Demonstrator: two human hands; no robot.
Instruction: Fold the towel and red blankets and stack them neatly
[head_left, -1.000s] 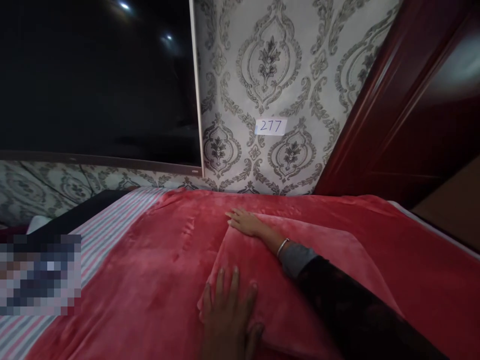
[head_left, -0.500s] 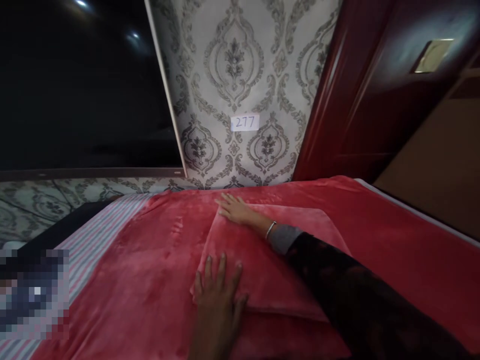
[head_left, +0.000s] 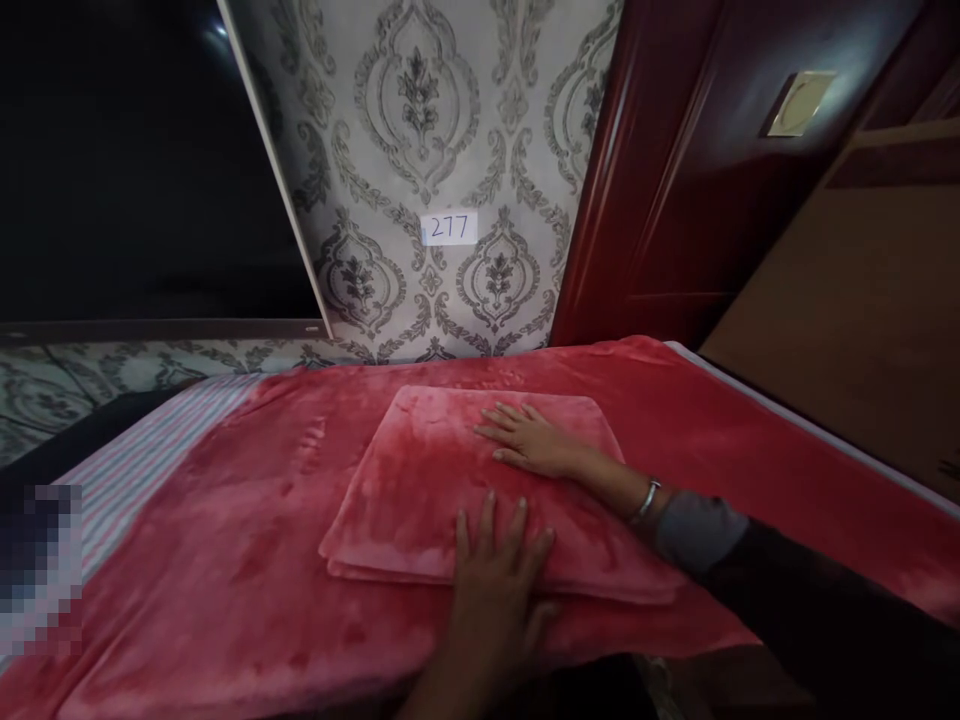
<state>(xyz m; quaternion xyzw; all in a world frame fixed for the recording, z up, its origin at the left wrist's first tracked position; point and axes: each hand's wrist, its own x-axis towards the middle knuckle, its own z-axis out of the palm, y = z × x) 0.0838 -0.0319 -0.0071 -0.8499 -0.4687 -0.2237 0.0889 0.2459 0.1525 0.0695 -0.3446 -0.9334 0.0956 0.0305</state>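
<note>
On top of a big red blanket [head_left: 225, 560], right in front of me, lies the folded red cloth [head_left: 420, 490]. My left hand [head_left: 495, 580] reaches over its near edge, palm down, with the fingers spread. My right hand [head_left: 536, 440] lies farther back, toward the right side, also flat, with its fingers a bit apart. I can't tell how hard either hand pushes. I think I am smoothing the cloth. To do it well, I should keep my palms flat and slide softly from the middle out to the sides. I shouldn't dig in my fingertips, because they could make new bumps. The layers show at the near left corner, so I should keep those edges lined up.
</note>
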